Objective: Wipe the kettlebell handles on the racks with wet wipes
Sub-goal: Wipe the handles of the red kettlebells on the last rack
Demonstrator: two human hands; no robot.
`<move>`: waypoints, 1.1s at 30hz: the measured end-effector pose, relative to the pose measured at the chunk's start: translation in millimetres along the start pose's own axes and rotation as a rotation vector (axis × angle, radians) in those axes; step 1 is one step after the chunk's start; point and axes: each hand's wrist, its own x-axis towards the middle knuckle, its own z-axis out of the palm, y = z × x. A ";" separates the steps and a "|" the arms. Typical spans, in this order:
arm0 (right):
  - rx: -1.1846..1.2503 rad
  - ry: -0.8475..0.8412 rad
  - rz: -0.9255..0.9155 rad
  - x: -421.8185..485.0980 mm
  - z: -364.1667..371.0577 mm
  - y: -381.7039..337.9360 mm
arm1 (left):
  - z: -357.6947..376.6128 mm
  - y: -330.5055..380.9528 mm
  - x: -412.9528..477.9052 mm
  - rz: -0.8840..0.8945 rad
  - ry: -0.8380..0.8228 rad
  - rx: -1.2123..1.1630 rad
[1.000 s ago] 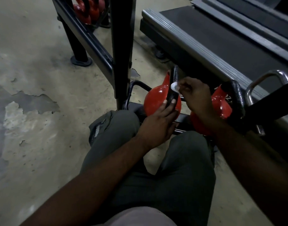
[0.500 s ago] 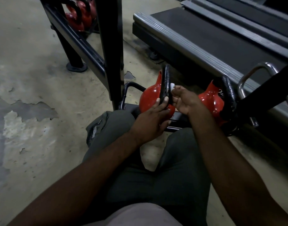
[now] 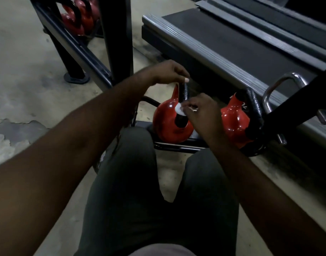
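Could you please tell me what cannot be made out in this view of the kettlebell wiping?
1. Wet wipe: head view, mostly under the right hand; only a white patch shows.
2. Handle: head view, top covered by the left hand pinching it.
3. Marking on the right kettlebell: head view, partly behind its own handle, too small to read.
4. Far kettlebells: head view, behind rack bars, cut by the top edge; count unclear.

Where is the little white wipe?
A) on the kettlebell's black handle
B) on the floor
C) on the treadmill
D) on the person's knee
A: the right hand pinches the wipe against the lower part of the handle of the nearer red kettlebell, while the left hand holds the handle's top.
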 end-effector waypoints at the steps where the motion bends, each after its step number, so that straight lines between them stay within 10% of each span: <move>1: -0.158 -0.046 -0.054 6.7 0.0 -6.7 | -6.3 0.9 12.1 -0.010 -0.048 0.048; 11: -0.872 -0.390 -0.254 42.1 20.1 -69.9 | -42.4 16.9 63.3 -0.102 -0.346 0.232; 19: -0.886 -0.443 -0.218 53.6 28.9 -73.6 | -41.0 16.0 59.7 -0.109 -0.332 0.220; 24: -0.422 -0.007 -0.272 -5.5 6.7 -18.5 | -34.1 12.2 61.5 -0.076 -0.309 0.210; 33: 1.320 -0.207 0.784 23.8 30.2 37.9 | -23.7 13.6 57.4 -0.052 -0.251 0.205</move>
